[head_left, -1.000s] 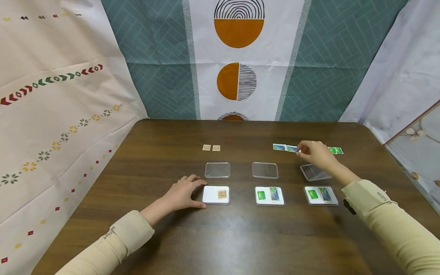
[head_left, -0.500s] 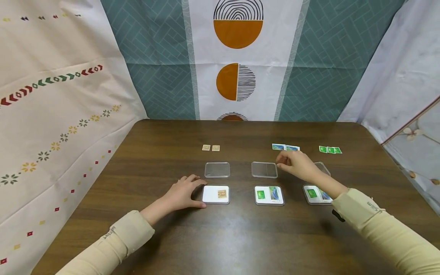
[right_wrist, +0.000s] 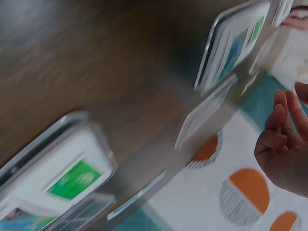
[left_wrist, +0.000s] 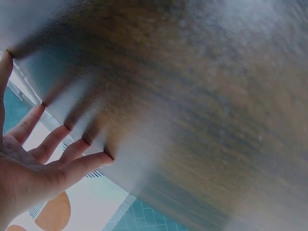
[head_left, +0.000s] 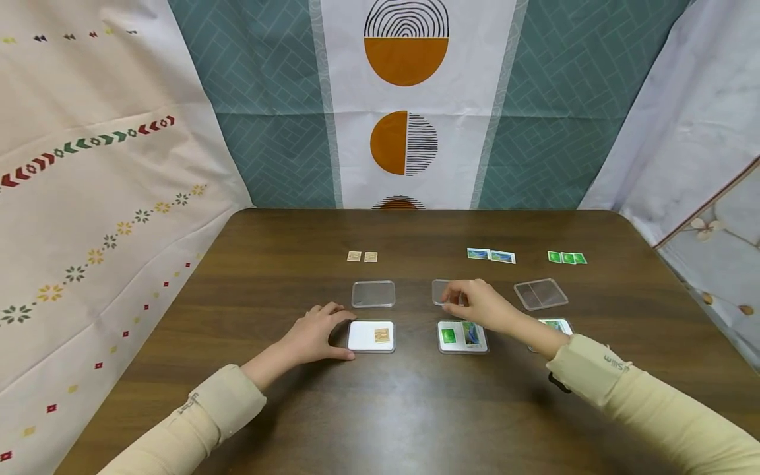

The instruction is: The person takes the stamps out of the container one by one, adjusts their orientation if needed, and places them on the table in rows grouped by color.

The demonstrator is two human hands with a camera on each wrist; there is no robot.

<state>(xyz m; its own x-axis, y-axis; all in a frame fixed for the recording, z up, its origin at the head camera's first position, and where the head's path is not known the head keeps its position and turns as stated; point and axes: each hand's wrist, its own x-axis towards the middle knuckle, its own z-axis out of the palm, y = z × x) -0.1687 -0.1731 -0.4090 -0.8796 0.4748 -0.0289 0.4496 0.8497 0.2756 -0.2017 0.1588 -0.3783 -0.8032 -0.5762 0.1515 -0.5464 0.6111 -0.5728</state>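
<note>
In the head view my left hand (head_left: 309, 336) rests on the table at the left end of a clear case with a white insert and a tan stamp (head_left: 382, 335). Its thumb and index finger stand spread at the case's corners. In the left wrist view the fingertips (left_wrist: 109, 157) rest on the tabletop. My right hand (head_left: 477, 305), fingers bent, is over the middle clear lid (head_left: 440, 287), covering part of it. Just below lies the middle case (head_left: 463, 346), with a green and a blue stamp. Whether the right fingertips pinch anything I cannot tell.
Two tan stamps (head_left: 362, 256), two blue stamps (head_left: 491, 254) and three green stamps (head_left: 567, 258) lie at the back. Clear lids stand at left (head_left: 373, 294) and, tilted, at right (head_left: 541, 294). The right case (head_left: 561, 324) is partly hidden by my right forearm.
My right hand has moved left and toward me, from the blue stamps to the middle lid, uncovering the green stamps and right lid. My left hand has stayed put.
</note>
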